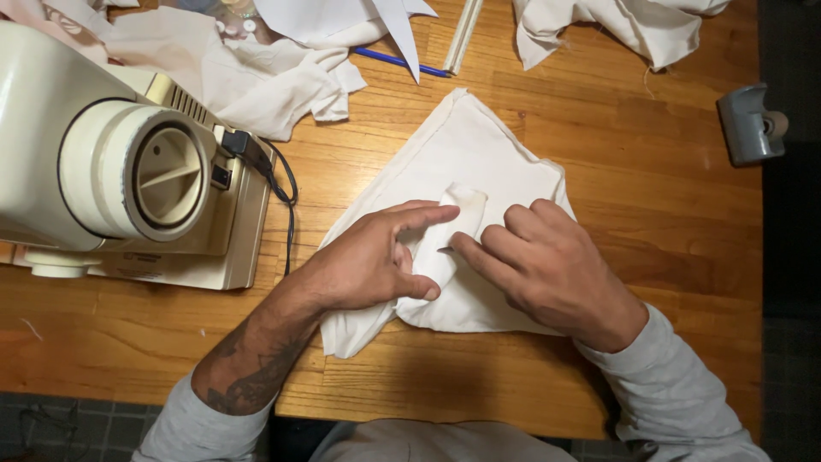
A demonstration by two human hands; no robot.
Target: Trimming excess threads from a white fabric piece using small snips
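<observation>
A folded piece of cream-white cloth (479, 154) lies on the wooden table (650, 171) in front of me. My left hand (376, 261) pinches a raised fold of the cloth between thumb and fingers, near its middle. My right hand (547, 269) rests on the cloth just to the right, fingers curled, with a small thin dark thing at its fingertips against the fold; I cannot tell what that is. Part of the cloth is hidden under both hands.
A cream sewing machine (111, 162) with a black cable (286, 201) stands at the left. Loose white fabric (274, 81) lies behind it, more fabric (616, 26) at the back right. A blue pen (398, 62) and a grey clamp-like object (751, 124) lie near the edges.
</observation>
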